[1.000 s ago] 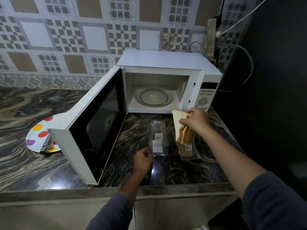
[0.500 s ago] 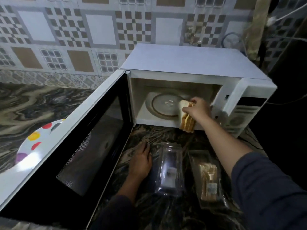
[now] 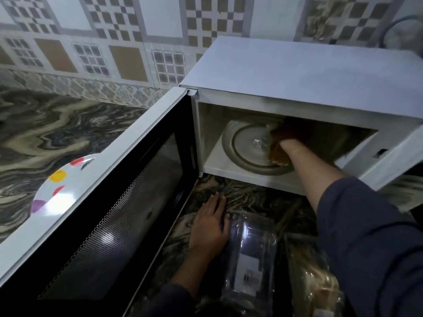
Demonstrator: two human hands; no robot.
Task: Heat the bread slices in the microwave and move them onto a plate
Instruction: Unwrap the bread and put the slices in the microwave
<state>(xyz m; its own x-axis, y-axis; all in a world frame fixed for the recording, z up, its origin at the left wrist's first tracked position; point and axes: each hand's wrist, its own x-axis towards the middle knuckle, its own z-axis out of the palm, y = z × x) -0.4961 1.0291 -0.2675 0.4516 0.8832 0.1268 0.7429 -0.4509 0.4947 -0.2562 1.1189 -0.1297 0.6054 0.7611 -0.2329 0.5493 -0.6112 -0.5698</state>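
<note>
A white microwave stands on the marbled counter with its door swung wide open to the left. My right hand is inside the cavity, closed on a stack of bread slices held over the glass turntable. My left hand rests flat on the counter in front of the microwave, fingers apart, holding nothing. A white plate with coloured dots lies on the counter left of the door, partly hidden by it.
A clear plastic container lid lies right beside my left hand. A clear tray with more bread sits to its right. Tiled wall behind. The open door blocks the way between the cavity and the plate.
My right hand has carried the bread from above the counter into the microwave, over the turntable. My left hand has settled flat on the counter. The camera has come closer.
</note>
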